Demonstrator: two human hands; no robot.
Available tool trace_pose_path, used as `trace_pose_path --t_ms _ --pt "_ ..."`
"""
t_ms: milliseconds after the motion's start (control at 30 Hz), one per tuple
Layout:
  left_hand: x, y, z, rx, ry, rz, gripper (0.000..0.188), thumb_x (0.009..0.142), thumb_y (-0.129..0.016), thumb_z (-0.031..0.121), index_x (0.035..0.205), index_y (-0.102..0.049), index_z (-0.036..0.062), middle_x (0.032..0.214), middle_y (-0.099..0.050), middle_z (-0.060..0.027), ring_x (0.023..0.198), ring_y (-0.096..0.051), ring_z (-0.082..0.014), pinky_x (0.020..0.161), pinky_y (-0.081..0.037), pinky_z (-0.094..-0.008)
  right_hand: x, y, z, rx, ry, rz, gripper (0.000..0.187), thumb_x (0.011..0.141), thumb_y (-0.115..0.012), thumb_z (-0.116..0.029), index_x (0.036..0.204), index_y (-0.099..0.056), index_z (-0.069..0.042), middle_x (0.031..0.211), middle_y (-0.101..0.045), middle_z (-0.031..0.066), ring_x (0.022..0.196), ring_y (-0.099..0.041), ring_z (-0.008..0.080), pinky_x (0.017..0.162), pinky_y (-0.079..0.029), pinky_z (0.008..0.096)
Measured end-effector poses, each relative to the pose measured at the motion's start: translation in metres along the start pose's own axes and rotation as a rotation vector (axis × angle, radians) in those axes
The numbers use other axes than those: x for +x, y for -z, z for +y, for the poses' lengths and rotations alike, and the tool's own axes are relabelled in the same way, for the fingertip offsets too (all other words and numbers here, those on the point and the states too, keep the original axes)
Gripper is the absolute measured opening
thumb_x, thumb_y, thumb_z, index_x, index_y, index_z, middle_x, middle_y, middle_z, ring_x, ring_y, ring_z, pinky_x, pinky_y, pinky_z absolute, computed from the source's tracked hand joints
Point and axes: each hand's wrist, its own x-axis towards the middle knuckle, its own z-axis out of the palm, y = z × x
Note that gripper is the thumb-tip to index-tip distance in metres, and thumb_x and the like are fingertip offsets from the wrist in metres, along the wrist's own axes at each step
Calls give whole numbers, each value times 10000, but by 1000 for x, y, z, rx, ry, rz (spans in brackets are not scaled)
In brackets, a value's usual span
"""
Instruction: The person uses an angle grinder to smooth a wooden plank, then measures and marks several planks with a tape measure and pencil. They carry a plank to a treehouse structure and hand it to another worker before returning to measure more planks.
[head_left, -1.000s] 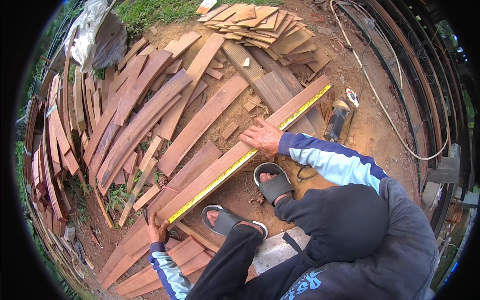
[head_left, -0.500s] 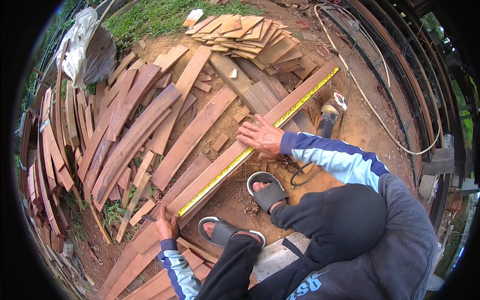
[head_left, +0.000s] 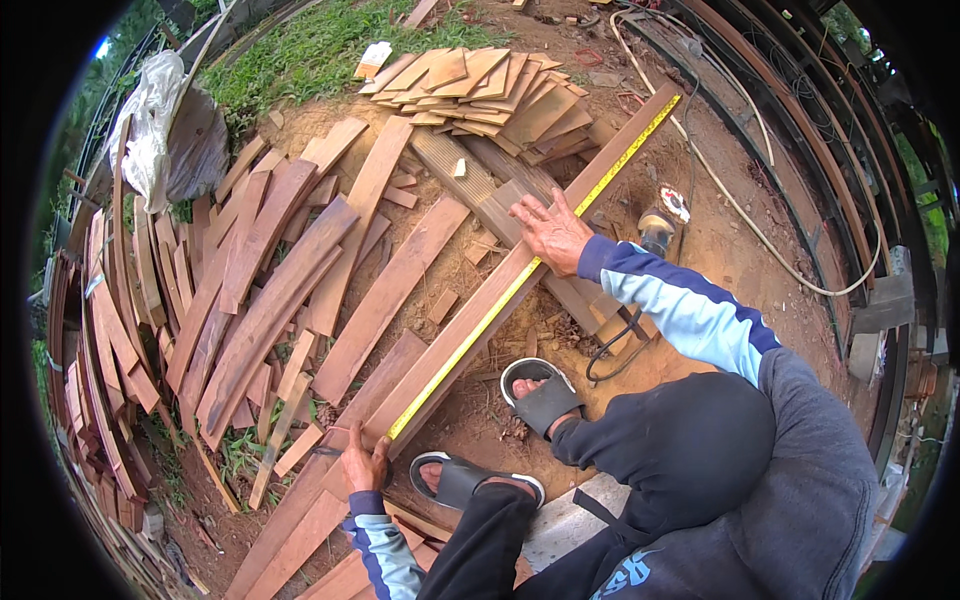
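Note:
A long reddish-brown wooden plank [head_left: 440,352] runs diagonally in front of me, from lower left to far right. Along its near edge stretches a yellow tape measure [head_left: 468,343]. My right hand [head_left: 556,238] rests across plank and tape, fingers spread flat on the wood. At the lower end, the fingers of my left hand [head_left: 364,464] curl around the end of the tape at the plank's edge. That hand hides part of the tape's end, so I cannot see whether its case is there.
Many loose planks [head_left: 275,290] lie on the left. Stacked short boards [head_left: 490,95] stand at the back. A power tool with a round disc [head_left: 658,228] lies beyond my right forearm, near a pale hose [head_left: 745,230]. My sandalled feet [head_left: 545,395] are close to the plank.
The plank and tape have slid away toward the far right, and both hands have moved with them. My right hand stays spread on the plank. The view has shifted slightly.

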Motion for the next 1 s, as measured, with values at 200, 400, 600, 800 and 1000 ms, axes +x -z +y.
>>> trace_pose_path --t_ms 200,400,600,800,1000 --pt "-3 -1 5 -52 66 6 511 751 -701 323 1188 -564 97 983 -636 -265 929 -611 -428 780 -487 -469 18 -10 -88 292 305 256 641 751 -624 -164 1340 -406 -35 1386 -389 158 1328 -332 309 1033 -250 619" --pt "-15 0 -10 -86 192 -24 568 777 -677 381 1254 -509 123 1004 -638 -247 969 -599 -424 834 -472 -478 29 -4 -123 394 424 122 757 724 -705 -207 1375 -350 -53 1368 -411 145 1294 -373 305 1069 -256 525" --pt "-42 32 -39 -50 311 8 577 768 -687 396 1266 -513 163 956 -650 -236 917 -618 -411 777 -492 -475 26 1 -100 368 364 140 728 688 -641 -60 1360 -365 -56 1384 -398 138 1301 -372 300 1075 -266 525" --pt "-42 57 -1 35 272 77 592 759 -707 367 1268 -519 130 781 -656 -195 779 -647 -363 677 -491 -444 21 -8 -55 249 242 168 680 692 -597 -11 1338 -387 -46 1386 -404 149 1304 -368 303 1062 -294 498" --pt "-42 58 10 9 255 145 570 754 -713 375 1169 -497 50 766 -648 -221 789 -636 -406 685 -485 -462 15 -11 -41 244 175 109 689 676 -594 32 1330 -399 -66 1401 -383 139 1312 -351 299 1020 -339 457"
